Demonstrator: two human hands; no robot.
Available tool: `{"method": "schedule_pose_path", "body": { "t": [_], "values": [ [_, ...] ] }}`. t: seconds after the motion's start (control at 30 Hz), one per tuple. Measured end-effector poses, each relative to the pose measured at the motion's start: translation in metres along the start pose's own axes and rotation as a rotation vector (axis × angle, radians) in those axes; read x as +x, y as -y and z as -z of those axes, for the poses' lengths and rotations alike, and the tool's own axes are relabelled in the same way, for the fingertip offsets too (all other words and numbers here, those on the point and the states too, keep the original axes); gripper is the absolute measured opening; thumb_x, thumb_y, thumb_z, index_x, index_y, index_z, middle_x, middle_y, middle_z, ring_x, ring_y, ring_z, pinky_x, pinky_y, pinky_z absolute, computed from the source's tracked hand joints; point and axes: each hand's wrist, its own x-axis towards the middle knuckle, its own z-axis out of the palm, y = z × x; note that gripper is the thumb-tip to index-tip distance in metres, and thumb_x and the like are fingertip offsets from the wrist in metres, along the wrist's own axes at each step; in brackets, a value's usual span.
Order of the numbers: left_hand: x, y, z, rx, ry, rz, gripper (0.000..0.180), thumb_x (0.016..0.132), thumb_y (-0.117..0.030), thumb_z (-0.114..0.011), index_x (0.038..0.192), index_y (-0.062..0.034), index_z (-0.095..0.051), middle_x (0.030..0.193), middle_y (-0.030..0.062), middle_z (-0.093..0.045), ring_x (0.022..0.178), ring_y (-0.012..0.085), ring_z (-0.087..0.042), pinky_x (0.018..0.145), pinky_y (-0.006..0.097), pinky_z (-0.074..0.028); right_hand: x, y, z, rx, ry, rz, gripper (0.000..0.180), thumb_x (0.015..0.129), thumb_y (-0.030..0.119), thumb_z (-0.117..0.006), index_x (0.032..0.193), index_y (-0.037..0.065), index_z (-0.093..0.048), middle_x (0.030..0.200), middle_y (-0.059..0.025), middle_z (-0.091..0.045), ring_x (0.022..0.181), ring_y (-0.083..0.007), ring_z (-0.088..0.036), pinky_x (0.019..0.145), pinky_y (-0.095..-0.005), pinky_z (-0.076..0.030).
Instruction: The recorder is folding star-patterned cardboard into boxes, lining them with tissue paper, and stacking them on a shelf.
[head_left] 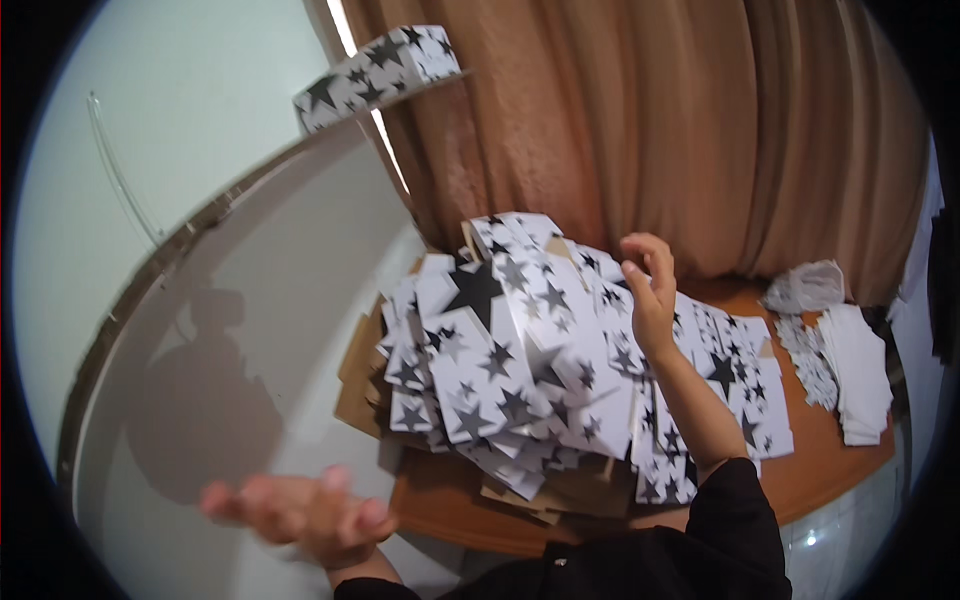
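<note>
A big heap of white cardboard boxes printed with black stars (520, 370) lies piled on a brown round table (830, 470). My right hand (650, 290) rests on the upper right side of the heap, fingers curled against a box. My left hand (300, 510) hangs low at the left, blurred, palm up with fingers apart and nothing in it. It is apart from the heap, in front of a white panel (290, 300).
One assembled star-printed box (375, 75) sits on top of the white panel at the upper left. A stack of flat white sheets (855, 370) and a crumpled plastic bag (805, 285) lie at the table's right. A brown curtain (650, 120) hangs behind.
</note>
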Motion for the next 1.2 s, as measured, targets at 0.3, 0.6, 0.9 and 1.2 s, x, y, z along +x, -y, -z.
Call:
{"method": "schedule_pose_path", "body": {
  "t": [0.3, 0.6, 0.9, 1.2],
  "values": [
    [-0.094, -0.135, -0.047, -0.385, 0.494, 0.685, 0.026, 0.070, -0.027, -0.067, 0.095, -0.0196, -0.064, 0.111, 0.0038, -0.052, 0.114, 0.0230, -0.045, 0.103, 0.049, -0.016, -0.163, -0.026, 0.120, -0.265, 0.145, -0.416, 0.019, 0.072, 0.007, -0.059, 0.091, 0.004, -0.060, 0.096, -0.0104, -0.057, 0.096, -0.0256, -0.051, 0.089, -0.0339, -0.036],
    [-0.101, -0.263, -0.010, -0.648, 0.770, 0.842, 0.035, 0.069, -0.018, -0.070, 0.103, -0.0141, -0.061, 0.112, 0.0060, -0.053, 0.111, 0.0250, -0.047, 0.096, 0.049, -0.024, -0.238, -0.050, 0.218, -0.642, 0.388, -0.423, 0.048, 0.065, 0.014, -0.064, 0.112, 0.011, -0.055, 0.115, -0.0135, -0.052, 0.112, -0.0329, -0.045, 0.096, -0.0479, -0.033],
    [-0.064, -0.445, 0.030, -0.984, 0.946, 0.788, 0.031, 0.071, -0.021, -0.068, 0.102, -0.0187, -0.064, 0.111, 0.0035, -0.053, 0.111, 0.0213, -0.048, 0.094, 0.052, -0.023, -0.281, -0.108, 0.276, -0.836, 0.809, -0.335, 0.080, 0.065, 0.020, -0.070, 0.137, 0.018, -0.035, 0.137, -0.0208, -0.037, 0.127, -0.0392, -0.036, 0.099, -0.0651, -0.025],
    [-0.028, -0.512, 0.046, -0.861, 0.994, 0.885, 0.044, 0.068, -0.020, -0.070, 0.111, -0.0164, -0.060, 0.113, 0.0043, -0.053, 0.113, 0.0219, -0.047, 0.096, 0.049, -0.024, -0.263, -0.119, 0.328, -0.433, 0.868, -0.310, 0.081, 0.060, 0.001, -0.064, 0.135, 0.004, -0.033, 0.126, -0.0307, -0.041, 0.119, -0.0485, -0.038, 0.103, -0.0489, -0.033]
  ]
}}
